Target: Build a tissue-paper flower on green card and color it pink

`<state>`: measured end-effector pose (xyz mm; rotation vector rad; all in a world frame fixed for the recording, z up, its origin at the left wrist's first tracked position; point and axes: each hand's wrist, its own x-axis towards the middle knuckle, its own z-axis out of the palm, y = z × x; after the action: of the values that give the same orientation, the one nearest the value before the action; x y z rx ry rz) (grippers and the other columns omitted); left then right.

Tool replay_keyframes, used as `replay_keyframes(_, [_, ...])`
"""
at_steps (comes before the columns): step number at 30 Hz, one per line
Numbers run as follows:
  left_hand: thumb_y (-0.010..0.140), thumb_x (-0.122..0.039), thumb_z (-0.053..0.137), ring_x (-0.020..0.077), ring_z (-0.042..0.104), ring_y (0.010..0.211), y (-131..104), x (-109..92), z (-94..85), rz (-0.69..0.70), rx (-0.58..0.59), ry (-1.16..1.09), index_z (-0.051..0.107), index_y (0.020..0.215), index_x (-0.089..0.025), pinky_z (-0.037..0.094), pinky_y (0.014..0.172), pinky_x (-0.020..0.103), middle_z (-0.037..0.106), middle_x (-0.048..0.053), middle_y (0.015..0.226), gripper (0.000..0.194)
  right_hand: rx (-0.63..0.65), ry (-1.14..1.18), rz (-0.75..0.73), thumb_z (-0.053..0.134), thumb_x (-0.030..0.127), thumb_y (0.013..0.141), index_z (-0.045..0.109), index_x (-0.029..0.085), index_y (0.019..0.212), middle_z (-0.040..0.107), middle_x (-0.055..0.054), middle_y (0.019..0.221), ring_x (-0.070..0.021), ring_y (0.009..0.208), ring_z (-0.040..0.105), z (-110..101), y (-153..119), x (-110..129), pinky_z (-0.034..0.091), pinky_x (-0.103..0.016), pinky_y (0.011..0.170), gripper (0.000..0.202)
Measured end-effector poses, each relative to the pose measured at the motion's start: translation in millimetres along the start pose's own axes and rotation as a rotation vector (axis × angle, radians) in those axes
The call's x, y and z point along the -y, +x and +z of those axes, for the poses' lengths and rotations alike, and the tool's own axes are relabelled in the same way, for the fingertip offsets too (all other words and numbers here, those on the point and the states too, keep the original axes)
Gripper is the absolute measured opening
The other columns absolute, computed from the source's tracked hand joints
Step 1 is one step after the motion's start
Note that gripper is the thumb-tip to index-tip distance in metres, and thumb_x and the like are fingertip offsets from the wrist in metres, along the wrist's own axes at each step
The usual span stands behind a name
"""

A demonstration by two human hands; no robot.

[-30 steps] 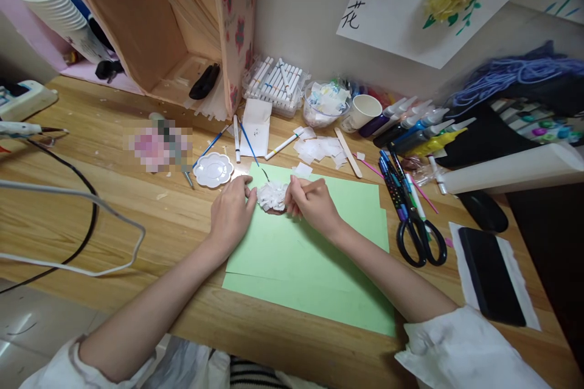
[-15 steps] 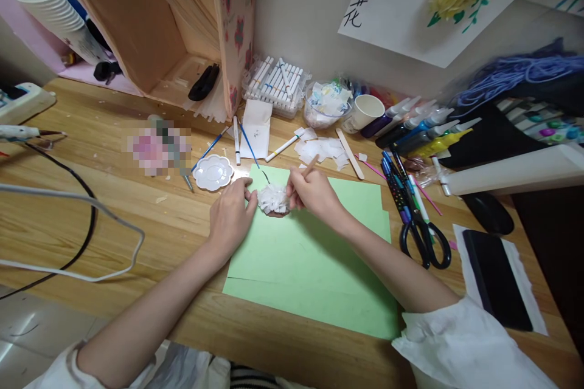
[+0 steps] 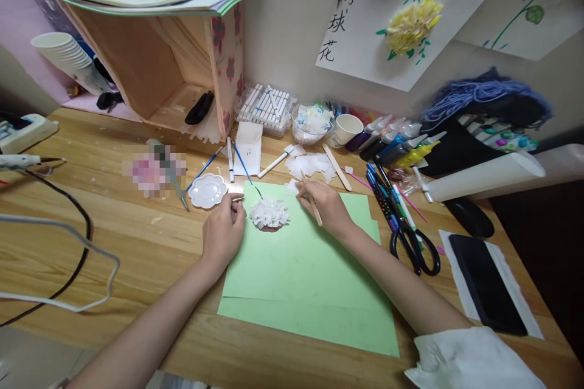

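Note:
In my right hand (image 3: 322, 203) is a slim wooden stick (image 3: 314, 206), slanting across the fingers. My right fingertips are beside a small white paper piece (image 3: 291, 187) at the top edge of the green paper (image 3: 301, 261); whether they pinch it I cannot tell. A ruffled white paper flower (image 3: 270, 214), with a brownish lower edge, lies on the green sheet to the left of that hand. My left hand (image 3: 223, 228) rests at the sheet's left edge, thumb and forefinger a little apart and nothing visible in them. A dark curved line (image 3: 258, 192) shows above the flower.
White paper scraps (image 3: 312, 164) and a flat wooden stick (image 3: 336, 167) lie behind the sheet. To the right are black-handled scissors (image 3: 415, 249) and a black phone-like slab (image 3: 488, 282). A white scalloped palette (image 3: 208, 189) is near my left hand; cables (image 3: 86, 249) cross the left side.
My right hand has moved from the flower up and right toward the paper scraps, with the stick now slanting differently. My left hand has drawn slightly off the flower. The camera view has tilted up.

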<state>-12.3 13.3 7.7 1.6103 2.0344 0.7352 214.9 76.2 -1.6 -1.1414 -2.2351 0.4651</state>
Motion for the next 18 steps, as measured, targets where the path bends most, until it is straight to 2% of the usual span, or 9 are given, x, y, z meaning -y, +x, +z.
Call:
replay_keyframes(4, [0.087,-0.028,0.039,0.0193,0.062,0.071,0,-2,-1.5,0.002,0.004,0.008,0.056,0.106,-0.021,0.040,0.060,0.026,0.066,0.002,0.074,0.027,-0.010,-0.009,0.067,0.052,0.008,0.079,0.052,0.019,0.073,0.066,-0.008,0.079,-0.0227,0.079,0.063,0,3,-1,0.047,-0.033,0.071,0.013])
replay_keyframes(8, [0.086,-0.027,0.039,0.0195,0.062,0.071,0,-2,-1.8,0.004,0.003,0.017,0.057,0.105,-0.021,0.040,0.060,0.026,0.066,0.002,0.074,0.026,-0.079,0.002,0.125,0.051,0.007,0.076,0.054,0.019,0.076,0.067,-0.007,0.082,-0.0203,0.075,0.064,-5,4,-2,0.047,-0.031,0.068,0.012])
replay_keyframes(13, [0.086,-0.026,0.040,0.0189,0.062,0.070,-1,0,-0.8,0.016,-0.012,0.017,0.058,0.104,-0.021,0.039,0.059,0.026,0.066,0.002,0.074,0.026,-0.142,0.100,0.212,0.054,0.011,0.073,0.054,0.019,0.075,0.067,-0.005,0.080,-0.0189,0.074,0.064,-9,6,0,0.046,-0.030,0.068,0.009])
replay_keyframes(18, [0.086,-0.025,0.039,0.0188,0.062,0.071,-1,0,-1.0,0.019,-0.015,0.031,0.058,0.103,-0.021,0.037,0.056,0.025,0.066,0.002,0.077,0.025,-0.130,0.112,0.260,0.059,0.019,0.074,0.050,0.019,0.075,0.066,-0.007,0.085,-0.0200,0.077,0.062,-5,13,1,0.044,-0.031,0.070,0.010])
